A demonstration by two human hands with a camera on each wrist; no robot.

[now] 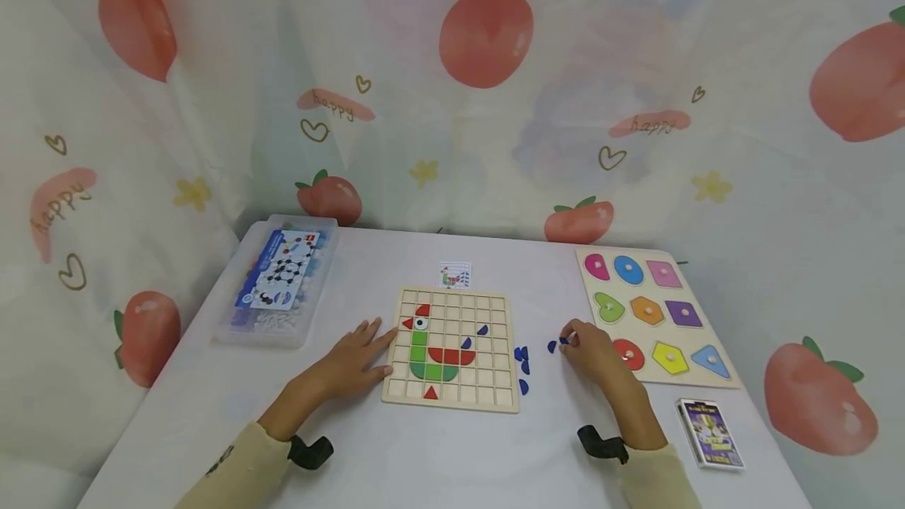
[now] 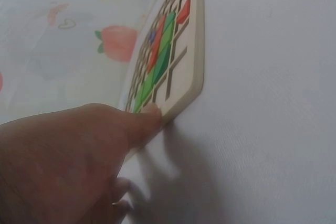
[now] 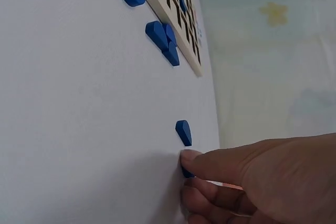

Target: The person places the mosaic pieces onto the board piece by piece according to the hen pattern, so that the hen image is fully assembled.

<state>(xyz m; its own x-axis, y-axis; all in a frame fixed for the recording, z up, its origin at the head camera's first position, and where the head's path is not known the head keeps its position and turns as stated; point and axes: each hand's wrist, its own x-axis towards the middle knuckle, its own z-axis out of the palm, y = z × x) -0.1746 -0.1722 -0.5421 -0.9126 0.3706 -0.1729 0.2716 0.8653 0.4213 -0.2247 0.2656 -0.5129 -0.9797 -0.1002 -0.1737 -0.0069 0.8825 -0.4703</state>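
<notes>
A wooden grid board (image 1: 452,407) lies on the table with red, green and blue pieces and an eye piece (image 1: 420,324) set in a bird shape. My left hand (image 1: 349,362) touches the board's left edge with spread fingers; in the left wrist view its thumb (image 2: 149,116) rests on the rim. Right of the board, my right hand (image 1: 590,348) pinches a small blue piece (image 3: 187,172), mostly covered by thumb and fingers. Another blue piece (image 3: 183,132) lies just beside it. Several blue pieces (image 3: 156,35) lie along the board's right edge. Two blue pieces (image 1: 483,330) sit on the grid.
A small pattern card (image 1: 455,275) lies behind the board. At the back left stands a clear plastic box (image 1: 311,313) with a blue label. A shape puzzle board (image 1: 657,328) lies on the right, and a card box (image 1: 710,433) sits in front of it.
</notes>
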